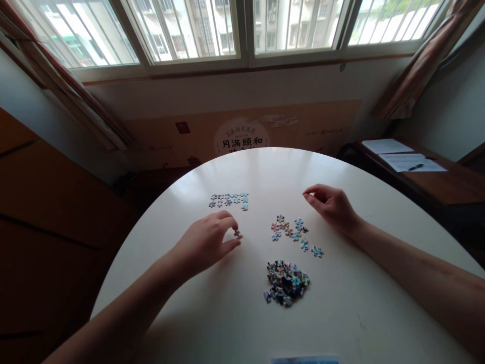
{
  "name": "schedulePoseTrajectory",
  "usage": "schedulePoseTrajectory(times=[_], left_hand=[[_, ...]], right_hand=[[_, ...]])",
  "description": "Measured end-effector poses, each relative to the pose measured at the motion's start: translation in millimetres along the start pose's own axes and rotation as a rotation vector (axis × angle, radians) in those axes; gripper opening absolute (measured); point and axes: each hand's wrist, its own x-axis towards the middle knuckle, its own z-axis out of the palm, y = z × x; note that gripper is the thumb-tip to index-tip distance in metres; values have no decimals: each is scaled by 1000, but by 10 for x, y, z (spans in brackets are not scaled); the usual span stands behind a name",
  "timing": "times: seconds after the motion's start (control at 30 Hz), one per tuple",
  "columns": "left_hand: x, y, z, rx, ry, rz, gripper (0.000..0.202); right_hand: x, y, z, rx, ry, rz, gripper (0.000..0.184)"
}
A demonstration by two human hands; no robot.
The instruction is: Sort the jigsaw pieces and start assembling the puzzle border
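I can't read the prints on the heap of pieces (287,283); the bottom edge cuts off a blue sheet (306,360); the surface (265,174) hides part of the poster (242,137).

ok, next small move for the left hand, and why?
Probably pinch the single piece and lift it toward the joined row: the left hand has its fingertips right at it, it lies alone on the table, and that row is nearest.
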Motion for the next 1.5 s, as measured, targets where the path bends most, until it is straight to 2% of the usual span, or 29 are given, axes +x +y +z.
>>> schedulePoseTrajectory(times=[0.07,0.13,0.3,0.37,0.47,0.63,0.83,1.03,1.23,1.5], left_hand=[[17,-89,-57,126,-42,-185,22],[34,-156,-98,212,-83,-313,26],[35,-231,-177,285,-137,-454,35],[17,-240,-195,272,-144,-463,29],[-2,-256,-190,235,-103,-404,24],[15,-292,-148,169,-126,-337,19],[55,-345,-174,150,-104,-432,19],[119,-522,-196,206,10,-546,30],[107,-635,-257,158,34,-555,24],[110,-585,-230,161,-12,-502,21]], right_hand=[[-4,-10,3,-5,-6,2,23],[-8,-11,6,-8,-16,3,23],[-15,11,7,-16,-37,-7,23],[-16,13,3,-19,-45,-12,23],[-20,5,-6,-29,-54,-8,23],[-26,-7,-14,-49,-56,-7,22],[-27,-11,-7,-73,-59,-11,22],[-36,-15,-9,-83,-62,-14,22],[-42,21,-10,-70,-74,-16,21],[-45,37,-1,-62,-66,-5,20]])
